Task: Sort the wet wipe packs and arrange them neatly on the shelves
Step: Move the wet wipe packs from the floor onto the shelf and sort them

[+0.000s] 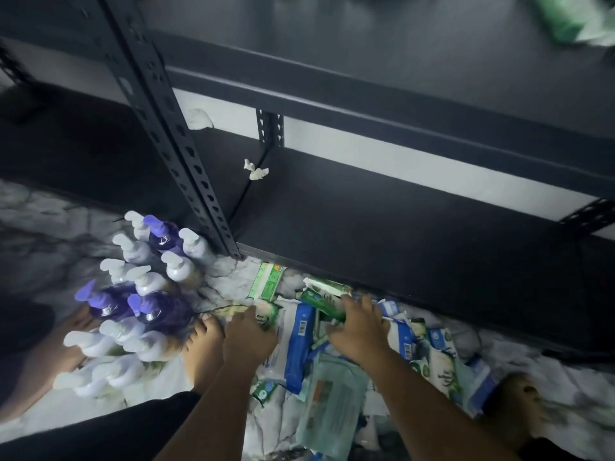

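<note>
Green was the colour I sorted by here. My right hand (357, 324) curled its fingers over a dark green pack (324, 304) at the far edge of the pile of wet wipe packs (332, 400). The pile lay on the marbled floor (43, 214), just in front of the black bottom shelf (399, 227). My left hand (248, 331) lay on a white-and-green pack (266, 312) near it. Its fingers were hidden, so I could not tell whether it gripped.

To do this well, I judged I should lift only matching greens, 1 per hand, clear of the blue packs (301, 341) lying against them. I should then square them flat before raising them to the blurred green packs (565, 21) on the upper shelf (366, 34). The pump bottles (146, 284) stood close on my left, and a wide sweep could topple them.
</note>
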`<control>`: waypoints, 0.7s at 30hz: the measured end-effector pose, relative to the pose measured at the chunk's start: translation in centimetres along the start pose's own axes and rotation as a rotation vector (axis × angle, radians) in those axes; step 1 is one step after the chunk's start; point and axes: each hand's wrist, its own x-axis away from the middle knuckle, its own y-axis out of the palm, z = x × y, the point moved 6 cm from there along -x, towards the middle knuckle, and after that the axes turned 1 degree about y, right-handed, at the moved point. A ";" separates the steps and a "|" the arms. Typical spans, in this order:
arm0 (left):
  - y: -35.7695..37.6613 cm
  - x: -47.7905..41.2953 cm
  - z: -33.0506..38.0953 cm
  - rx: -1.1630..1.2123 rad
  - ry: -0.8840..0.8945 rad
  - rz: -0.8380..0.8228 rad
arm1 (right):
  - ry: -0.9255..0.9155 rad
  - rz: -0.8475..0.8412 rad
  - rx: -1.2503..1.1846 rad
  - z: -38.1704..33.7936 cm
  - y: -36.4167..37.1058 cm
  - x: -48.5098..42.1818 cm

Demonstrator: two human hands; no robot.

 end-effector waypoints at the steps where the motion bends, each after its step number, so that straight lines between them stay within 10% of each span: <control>1: 0.0 0.2 0.0 0.007 0.007 0.004 | 0.003 0.000 0.009 0.4 -0.7 0.9; 21: -9.8 17.3 22.9 -0.004 0.907 0.316 | -0.243 0.563 -0.136 5.6 -27.6 19.6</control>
